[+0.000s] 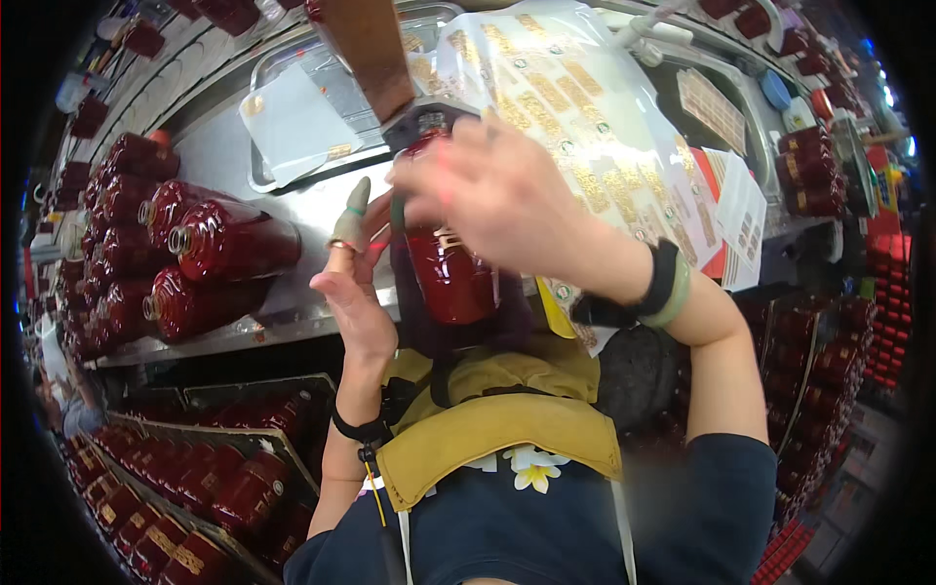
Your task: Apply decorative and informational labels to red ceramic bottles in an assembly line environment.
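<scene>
A dark red glass bottle lies before me, its neck pointing away and gold marks showing on its side. My right hand is over its upper part, fingers bent and smeared by motion; whether they pinch anything is hidden. Just left of the bottle is my left hand, fingers stretched and thumb apart, with a pale finger cot on one finger. Its far fingertips come close to the glass, but contact cannot be made out. A large sheet of gold stickers spreads beyond my right hand.
More red bottles lie stacked on the metal table at left. A tray with white sheets sits at the back. A brown post rises behind the bottle. Crates of red bottles stand below left, with more stacked at right.
</scene>
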Tool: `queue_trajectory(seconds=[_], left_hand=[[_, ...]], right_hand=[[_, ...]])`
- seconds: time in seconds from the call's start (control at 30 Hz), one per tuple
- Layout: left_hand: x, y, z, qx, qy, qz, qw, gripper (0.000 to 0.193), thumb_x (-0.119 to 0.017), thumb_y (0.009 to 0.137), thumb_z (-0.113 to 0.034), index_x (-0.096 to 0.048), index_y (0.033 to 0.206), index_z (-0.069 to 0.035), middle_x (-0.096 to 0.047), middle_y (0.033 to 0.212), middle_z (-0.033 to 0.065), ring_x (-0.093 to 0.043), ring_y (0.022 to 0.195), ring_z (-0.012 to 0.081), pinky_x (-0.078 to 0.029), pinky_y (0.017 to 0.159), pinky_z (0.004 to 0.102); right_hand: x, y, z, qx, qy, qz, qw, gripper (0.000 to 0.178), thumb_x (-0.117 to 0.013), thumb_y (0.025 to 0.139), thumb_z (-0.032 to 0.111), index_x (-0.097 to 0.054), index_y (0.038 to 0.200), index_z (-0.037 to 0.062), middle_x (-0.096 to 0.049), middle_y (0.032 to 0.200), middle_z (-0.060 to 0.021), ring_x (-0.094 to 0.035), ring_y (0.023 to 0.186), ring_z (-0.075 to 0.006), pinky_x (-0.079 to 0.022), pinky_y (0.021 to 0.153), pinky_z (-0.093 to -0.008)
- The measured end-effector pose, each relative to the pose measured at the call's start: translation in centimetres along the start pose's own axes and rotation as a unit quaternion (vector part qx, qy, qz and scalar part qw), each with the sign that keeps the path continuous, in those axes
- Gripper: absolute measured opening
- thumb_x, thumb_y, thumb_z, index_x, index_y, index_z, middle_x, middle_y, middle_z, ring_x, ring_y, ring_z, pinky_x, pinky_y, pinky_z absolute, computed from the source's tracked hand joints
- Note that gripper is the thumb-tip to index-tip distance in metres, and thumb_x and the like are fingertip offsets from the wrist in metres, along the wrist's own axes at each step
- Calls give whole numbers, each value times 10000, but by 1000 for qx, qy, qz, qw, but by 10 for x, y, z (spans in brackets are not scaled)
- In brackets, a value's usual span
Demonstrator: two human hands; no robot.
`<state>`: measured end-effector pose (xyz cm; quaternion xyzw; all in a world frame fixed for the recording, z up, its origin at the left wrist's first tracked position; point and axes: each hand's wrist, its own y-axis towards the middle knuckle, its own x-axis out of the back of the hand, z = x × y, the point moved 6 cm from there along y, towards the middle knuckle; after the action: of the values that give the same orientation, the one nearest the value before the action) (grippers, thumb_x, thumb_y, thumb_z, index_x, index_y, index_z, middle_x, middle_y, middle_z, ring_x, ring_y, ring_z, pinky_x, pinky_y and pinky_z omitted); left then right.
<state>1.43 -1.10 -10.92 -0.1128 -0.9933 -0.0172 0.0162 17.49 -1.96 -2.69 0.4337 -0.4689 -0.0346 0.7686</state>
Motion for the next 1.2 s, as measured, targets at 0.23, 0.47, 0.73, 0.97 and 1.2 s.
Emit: queue_trajectory(seconds=[0.23, 0.47, 0.73, 0.97, 1.2], left_hand=[[-3, -9, 8, -9, 38, 38, 998, 1186, -56, 880, -914, -386, 1570, -8, -555, 1453, 216, -540, 1348, 298, -393, 1145, 437], [-2, -6, 16, -16, 53, 23, 998, 1072, -72, 969, -821, -438, 1542, 9, -578, 1405, 207, -597, 1229, 289, -442, 1079, 436], [-6, -2, 14, -35, 68, 14, 997, 1019, -94, 1005, -780, -500, 1500, 13, -595, 1382, 159, -582, 1208, 238, -448, 1029, 398], [-5, -6, 13, -34, 77, 17, 996, 1022, -90, 1011, -770, -491, 1497, 34, -591, 1388, 172, -586, 1199, 253, -445, 1036, 396], [0, -3, -8, -84, 118, 17, 989, 903, -186, 1059, -687, -455, 1508, 48, -567, 1430, 223, -563, 1310, 300, -442, 1083, 428]], right_hand=[[40, -53, -105, -269, 58, -124, 953, 157, -603, 947, 74, -649, 1085, 15, -666, 1047, -157, -617, 980, -345, -494, 889, -421], [145, -206, -251, -550, -150, 171, 804, 473, -868, 744, 445, -701, 862, 18, -717, 763, -117, -693, 724, -242, -541, 719, -373], [150, -267, -315, -578, -17, 304, 757, 302, -840, 823, 290, -750, 914, 16, -717, 801, -62, -675, 791, -177, -509, 744, -315], [130, -236, -356, -540, -71, 92, 834, 293, -850, 771, 317, -757, 856, 52, -723, 784, -105, -673, 701, -212, -517, 693, -369], [118, -244, -352, -590, -223, 179, 755, 379, -773, 814, 399, -789, 1055, 107, -762, 986, -183, -728, 971, -373, -570, 867, -451]])
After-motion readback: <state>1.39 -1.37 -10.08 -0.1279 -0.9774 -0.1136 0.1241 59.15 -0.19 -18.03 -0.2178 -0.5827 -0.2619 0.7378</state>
